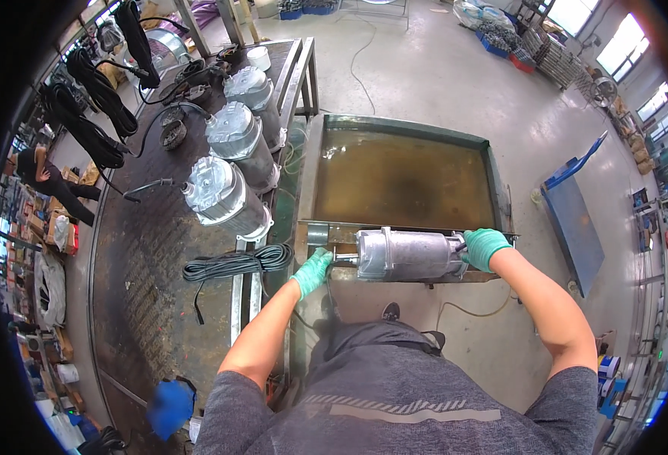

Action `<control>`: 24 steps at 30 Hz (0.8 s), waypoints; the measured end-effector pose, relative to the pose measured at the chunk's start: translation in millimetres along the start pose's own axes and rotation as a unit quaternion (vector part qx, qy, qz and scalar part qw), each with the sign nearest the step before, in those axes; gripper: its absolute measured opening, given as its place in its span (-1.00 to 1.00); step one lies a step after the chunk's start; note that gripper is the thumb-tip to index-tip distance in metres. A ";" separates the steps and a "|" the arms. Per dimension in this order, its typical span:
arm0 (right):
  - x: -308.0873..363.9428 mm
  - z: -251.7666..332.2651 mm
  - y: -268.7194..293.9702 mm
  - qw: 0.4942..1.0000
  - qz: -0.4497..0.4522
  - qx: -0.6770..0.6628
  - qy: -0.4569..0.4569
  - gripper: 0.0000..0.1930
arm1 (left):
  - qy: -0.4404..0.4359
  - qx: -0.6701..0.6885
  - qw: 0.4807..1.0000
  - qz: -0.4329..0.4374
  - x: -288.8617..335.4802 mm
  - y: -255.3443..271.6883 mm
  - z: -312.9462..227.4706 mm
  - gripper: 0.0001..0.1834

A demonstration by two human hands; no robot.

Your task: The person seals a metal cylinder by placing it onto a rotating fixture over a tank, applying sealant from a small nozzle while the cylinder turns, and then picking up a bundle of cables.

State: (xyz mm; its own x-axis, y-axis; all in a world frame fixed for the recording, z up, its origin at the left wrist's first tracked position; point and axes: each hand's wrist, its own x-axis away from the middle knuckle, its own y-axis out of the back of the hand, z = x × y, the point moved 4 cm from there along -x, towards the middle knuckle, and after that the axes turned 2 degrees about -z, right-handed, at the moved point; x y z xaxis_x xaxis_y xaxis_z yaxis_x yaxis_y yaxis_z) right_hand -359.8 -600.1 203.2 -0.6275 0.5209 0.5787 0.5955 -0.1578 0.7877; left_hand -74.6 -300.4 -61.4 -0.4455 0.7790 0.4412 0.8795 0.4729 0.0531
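A silver cylindrical motor housing [409, 255] lies on its side over the near rim of a water tank [325, 171]. My left hand [314, 271], in a green glove, is closed around a thin metal fitting [344, 258] at the housing's left end. At the right end, my right hand [485, 248], gloved in green too, has its fingers wrapped on the end of the housing; the exact part under them is hidden. Murky brown water [406, 178] stands in the tank beyond the housing.
Left of me runs a dark workbench [152, 280] with three upright motor housings [224, 199] near its edge. A coiled black cable [239, 262] lies nearer; more cables [84, 125] hang at the left. A blue platform trolley [572, 220] stands on the right. Another person [53, 178] is at far left.
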 end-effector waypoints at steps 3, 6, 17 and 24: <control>-5.8 -15.9 -26.4 1.000 -0.006 0.018 0.007 -0.62 | 0.176 0.146 0.973 -0.024 18.7 -3.8 -60.0 -0.54; -9.1 -9.2 -25.3 0.997 -0.043 0.046 0.048 -0.56 | 0.189 0.212 0.956 -0.072 19.7 18.6 -64.4 -0.48; -6.6 -13.9 -6.0 0.993 0.011 -0.073 0.093 -0.65 | 0.037 -0.109 0.979 -0.171 34.8 11.9 -68.4 -0.39; -0.7 -20.6 -14.0 0.985 -0.007 -0.170 0.004 -0.48 | -0.019 -0.279 0.944 -0.176 80.1 -14.7 -57.9 -0.49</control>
State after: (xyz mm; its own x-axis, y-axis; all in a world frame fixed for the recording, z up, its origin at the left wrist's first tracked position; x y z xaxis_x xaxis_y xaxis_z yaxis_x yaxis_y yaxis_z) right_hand -378.0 -615.6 196.1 -0.6392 0.5191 0.5674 0.3842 -0.4236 0.8203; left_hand -113.5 -268.8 25.0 -0.7227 0.6334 0.2765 0.6228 0.4234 0.6579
